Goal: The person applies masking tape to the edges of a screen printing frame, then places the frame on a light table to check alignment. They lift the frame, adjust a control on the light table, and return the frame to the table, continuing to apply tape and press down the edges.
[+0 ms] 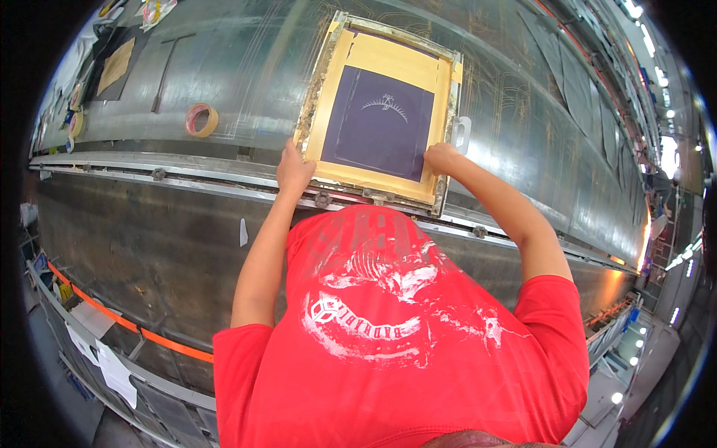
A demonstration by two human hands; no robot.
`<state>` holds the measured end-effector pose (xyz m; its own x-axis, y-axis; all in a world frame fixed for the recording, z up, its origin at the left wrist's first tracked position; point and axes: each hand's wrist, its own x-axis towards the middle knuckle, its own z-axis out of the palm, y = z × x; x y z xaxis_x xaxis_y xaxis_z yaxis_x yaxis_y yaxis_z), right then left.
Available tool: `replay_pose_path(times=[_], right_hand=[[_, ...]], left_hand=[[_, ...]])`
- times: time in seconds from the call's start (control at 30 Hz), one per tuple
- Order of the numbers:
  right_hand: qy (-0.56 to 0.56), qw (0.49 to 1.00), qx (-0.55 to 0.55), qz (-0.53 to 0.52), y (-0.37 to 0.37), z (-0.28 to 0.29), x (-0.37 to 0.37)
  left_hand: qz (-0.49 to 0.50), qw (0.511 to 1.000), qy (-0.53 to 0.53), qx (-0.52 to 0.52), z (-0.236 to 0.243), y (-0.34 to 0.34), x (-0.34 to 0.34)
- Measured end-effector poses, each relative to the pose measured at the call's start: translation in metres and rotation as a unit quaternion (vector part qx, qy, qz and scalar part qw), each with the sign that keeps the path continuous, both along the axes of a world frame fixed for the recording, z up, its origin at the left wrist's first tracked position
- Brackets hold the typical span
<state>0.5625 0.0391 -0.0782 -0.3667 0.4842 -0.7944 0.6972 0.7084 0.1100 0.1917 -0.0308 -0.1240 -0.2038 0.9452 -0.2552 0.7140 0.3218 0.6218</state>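
Note:
In front of me on the long metal table lies a screen printing frame (321,97), its rim stained and crusted. Yellow tape borders a dark purple panel (381,142) with a pale arched design near its top. My left hand (296,170) grips the frame's left side near the close corner, thumb over the rim. On the opposite side, my right hand (442,159) is closed at the right rim, with its fingers curled and partly hidden.
A roll of tan tape (202,120) lies to the left on the metal table (254,75). Beyond it are a thin dark L-shaped rod (166,75) and a brown sheet (116,66) on black material. A metal rail (224,175) with small clamps runs along the near edge.

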Motion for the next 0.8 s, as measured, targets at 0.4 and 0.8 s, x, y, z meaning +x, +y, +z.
replay_pose_path(times=[0.4,0.8], right_hand=[[0.156,0.982,-0.007,-0.109,-0.029,-0.008,0.051],[0.365,0.894,-0.042,-0.257,-0.072,0.013,0.070]], left_hand=[[-0.013,1.000,0.014,-0.002,0.000,0.001,-0.001],[-0.041,0.999,0.016,-0.031,0.001,0.006,-0.006]])
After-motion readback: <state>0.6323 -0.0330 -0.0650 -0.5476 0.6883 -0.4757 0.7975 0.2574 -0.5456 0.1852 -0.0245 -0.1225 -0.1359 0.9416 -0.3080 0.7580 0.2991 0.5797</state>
